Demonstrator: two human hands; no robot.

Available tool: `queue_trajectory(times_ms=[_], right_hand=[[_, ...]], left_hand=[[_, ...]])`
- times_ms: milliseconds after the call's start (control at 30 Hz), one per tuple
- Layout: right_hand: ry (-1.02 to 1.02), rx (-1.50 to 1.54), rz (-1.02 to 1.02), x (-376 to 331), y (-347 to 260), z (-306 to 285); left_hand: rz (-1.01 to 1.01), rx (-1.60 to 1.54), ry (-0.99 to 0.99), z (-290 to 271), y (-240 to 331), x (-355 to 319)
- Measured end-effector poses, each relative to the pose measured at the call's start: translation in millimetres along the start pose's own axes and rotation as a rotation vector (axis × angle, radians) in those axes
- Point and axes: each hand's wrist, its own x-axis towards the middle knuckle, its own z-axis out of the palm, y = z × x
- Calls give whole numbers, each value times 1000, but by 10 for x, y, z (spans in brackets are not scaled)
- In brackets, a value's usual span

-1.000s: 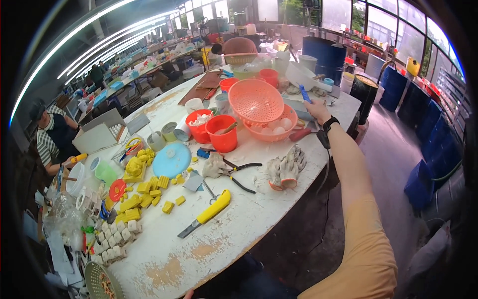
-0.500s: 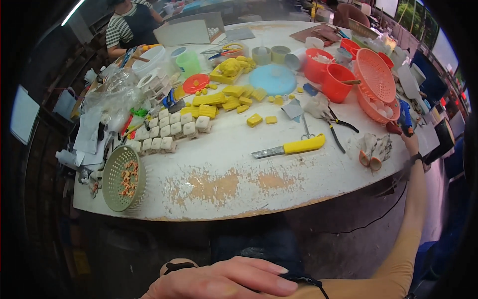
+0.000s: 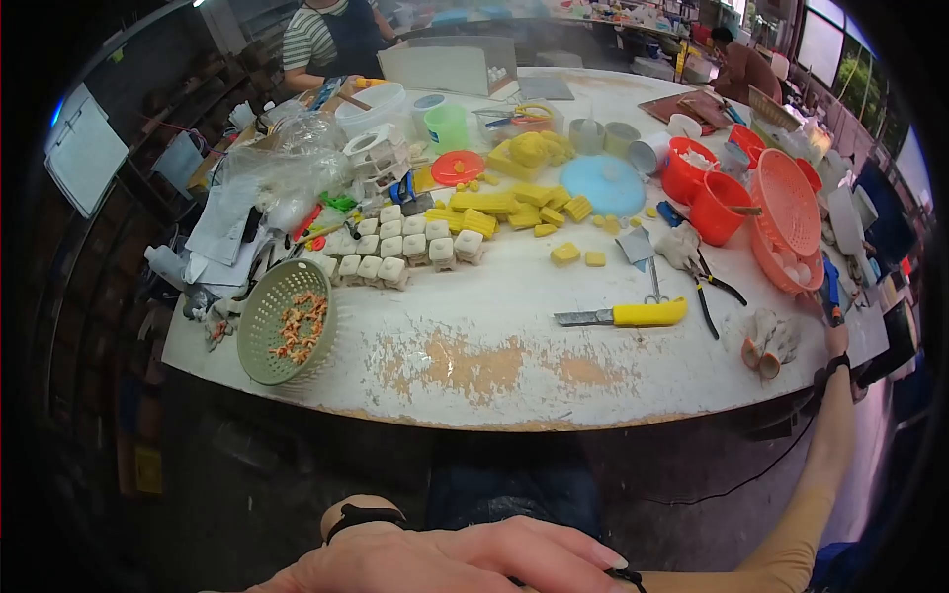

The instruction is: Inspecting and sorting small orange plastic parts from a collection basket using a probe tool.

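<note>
My left hand (image 3: 474, 555) is close up at the lower edge, back upward, fingers stretched out to the right and holding nothing visible. A dark band circles a wrist-like shape just behind it. Stretched far out, my right arm ends with my right hand (image 3: 837, 338) at the table's right edge. It is right by the orange end of a blue tool (image 3: 831, 284); its fingers are too small and hidden to show a grip. Nearby lie a pair of dirty work gloves (image 3: 771, 344), pliers with black-and-yellow handles (image 3: 708, 301) and a yellow-handled knife (image 3: 647, 313).
A green basket (image 3: 259, 366) of small orange pieces stands at the left. Rows of whitish blocks (image 3: 413, 247), yellow clay bars (image 3: 484, 202), red buckets (image 3: 716, 219) and a coral strainer (image 3: 788, 198) cover the white table (image 3: 494, 385). A person in an apron (image 3: 346, 44) is across it.
The view has swung, so the table's things sit farther right and mostly lower. My right arm is still stretched out to the blue tool. My left hand stays low, fingers extended.
</note>
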Motion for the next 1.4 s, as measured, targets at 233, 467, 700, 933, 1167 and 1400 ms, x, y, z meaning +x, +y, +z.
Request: queue_trajectory(times_ms=[233,467,700,933,1167,1400], right_hand=[[-62,-56,171,-405,-468,20],[427,-123,-82,-1011,-964,-840],[-76,609,-724,-2245,-2519,-1252],[-207,334,-968,-2745,-3967,-513],[-5,689,-534,-2726,-4392,-326],[-464,1142,-782,-3284,-4392,-1178]], left_hand=[[126,112,-24,-57,-91,183],[182,51,-278,-72,-191,416],[-509,414,214,-122,12,-118],[-591,545,392,-303,-106,-1000],[-567,809,907,-220,300,-2097],[-526,888,1179,-240,605,-2592]])
